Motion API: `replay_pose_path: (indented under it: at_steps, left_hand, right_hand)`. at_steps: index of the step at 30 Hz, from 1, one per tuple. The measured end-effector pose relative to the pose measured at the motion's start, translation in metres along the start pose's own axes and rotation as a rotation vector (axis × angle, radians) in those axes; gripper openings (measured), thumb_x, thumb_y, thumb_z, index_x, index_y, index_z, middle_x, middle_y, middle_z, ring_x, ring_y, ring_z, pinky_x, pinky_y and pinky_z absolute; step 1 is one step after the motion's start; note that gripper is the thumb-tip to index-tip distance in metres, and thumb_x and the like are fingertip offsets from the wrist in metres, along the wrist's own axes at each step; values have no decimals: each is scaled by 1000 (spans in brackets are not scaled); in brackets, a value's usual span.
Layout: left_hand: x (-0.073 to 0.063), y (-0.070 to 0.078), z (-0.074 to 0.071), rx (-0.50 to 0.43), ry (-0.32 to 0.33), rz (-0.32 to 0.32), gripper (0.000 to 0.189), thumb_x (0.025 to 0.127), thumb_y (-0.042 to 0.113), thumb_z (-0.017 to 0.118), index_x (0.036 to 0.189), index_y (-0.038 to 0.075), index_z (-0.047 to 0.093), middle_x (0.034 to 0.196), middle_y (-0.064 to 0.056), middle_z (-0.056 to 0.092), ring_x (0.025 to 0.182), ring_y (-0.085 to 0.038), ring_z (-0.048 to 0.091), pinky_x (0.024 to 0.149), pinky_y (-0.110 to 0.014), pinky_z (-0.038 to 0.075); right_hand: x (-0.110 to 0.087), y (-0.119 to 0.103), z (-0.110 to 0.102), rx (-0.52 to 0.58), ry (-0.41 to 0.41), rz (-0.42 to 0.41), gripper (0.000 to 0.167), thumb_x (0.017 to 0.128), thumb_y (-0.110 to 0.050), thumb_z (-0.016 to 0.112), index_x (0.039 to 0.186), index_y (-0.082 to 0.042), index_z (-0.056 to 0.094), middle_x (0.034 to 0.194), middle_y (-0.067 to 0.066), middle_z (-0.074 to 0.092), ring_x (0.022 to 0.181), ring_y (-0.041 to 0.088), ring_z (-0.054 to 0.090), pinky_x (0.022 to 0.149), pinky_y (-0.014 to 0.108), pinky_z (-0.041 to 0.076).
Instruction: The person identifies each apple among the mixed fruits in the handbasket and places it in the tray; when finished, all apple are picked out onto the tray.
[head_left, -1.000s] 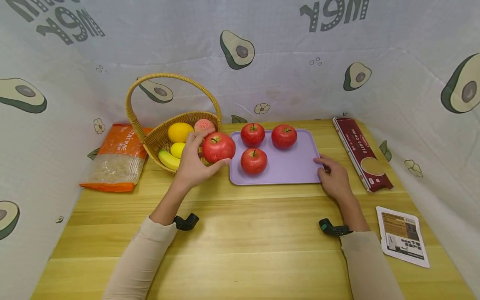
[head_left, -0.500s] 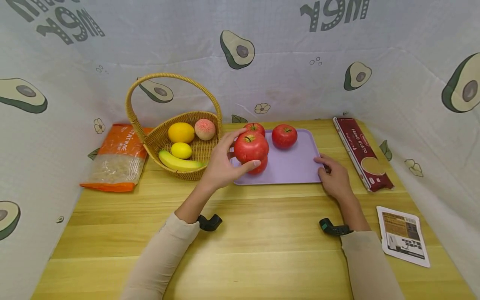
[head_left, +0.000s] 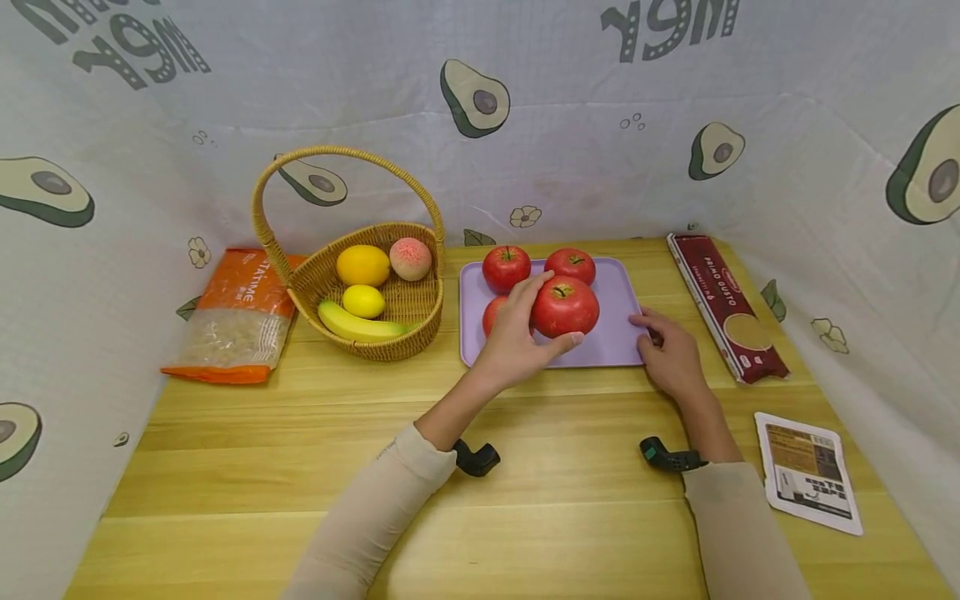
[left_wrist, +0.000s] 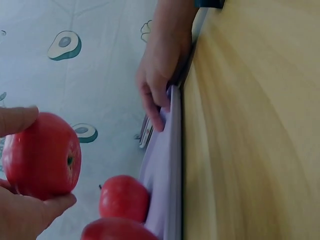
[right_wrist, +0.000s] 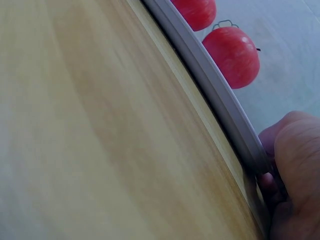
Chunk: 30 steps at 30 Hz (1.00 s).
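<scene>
My left hand (head_left: pixel 512 342) grips a red apple (head_left: pixel 567 308) between thumb and fingers, over the purple tray (head_left: pixel 618 321). The left wrist view shows this apple raised above the tray's surface, its stem end facing the camera. On the tray stand a back left apple (head_left: pixel 506 268), a back right apple (head_left: pixel 572 263) and a front left apple (head_left: pixel 491 315), the last partly hidden behind my left hand. At the tray's right end, my right hand (head_left: pixel 672 357) pinches the rim (right_wrist: pixel 250 150), fingers above and thumb below.
Left of the tray stands a wicker basket (head_left: pixel 431 325) with a mango-like yellow fruit (head_left: pixel 363 266), a peach (head_left: pixel 410 258), a lemon (head_left: pixel 363 301) and a banana (head_left: pixel 360 323). A pasta bag (head_left: pixel 232 321) lies behind it, a spaghetti pack (head_left: pixel 726 308) and white packet (head_left: pixel 808 472) at right.
My left hand has carried the apple rightward from in front of the basket, past the front left apple, to over the tray's middle. The right hand has stayed at the tray's right end.
</scene>
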<state>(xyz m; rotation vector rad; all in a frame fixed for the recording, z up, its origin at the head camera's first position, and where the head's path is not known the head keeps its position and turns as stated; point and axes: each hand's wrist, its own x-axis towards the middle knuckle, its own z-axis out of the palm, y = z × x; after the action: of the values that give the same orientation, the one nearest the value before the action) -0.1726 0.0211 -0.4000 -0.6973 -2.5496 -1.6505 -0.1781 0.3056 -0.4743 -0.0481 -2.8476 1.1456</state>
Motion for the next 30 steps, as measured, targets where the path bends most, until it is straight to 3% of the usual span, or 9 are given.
replay_pose_path:
  at_steps: [3,18,30]
  left_hand:
    - [4,-1,12,17,15,-34,86,87,33,81,158,19,34,161,-4,38,141,-21,45,112,-47,48]
    - [24,-10,59,39,38,-184,86,87,24,81,158,14,34,155,-8,40,139,-23,48,115,-43,46]
    - [32,-31,78,55,62,-206,86,89,23,81,159,14,32,156,-8,38,143,-24,45,118,-42,42]
  right_hand:
    - [0,0,0,-3,6,-7,43,104,-12,45,143,-1,59,161,20,41,149,48,35,118,65,31]
    - [2,4,0,7,28,-28,42,103,-11,47,141,-2,61,160,20,43,147,47,38,116,65,35]
    - [2,1,1,-6,33,-39,41,103,-9,47,140,0,62,158,21,45,146,48,40,114,64,37]
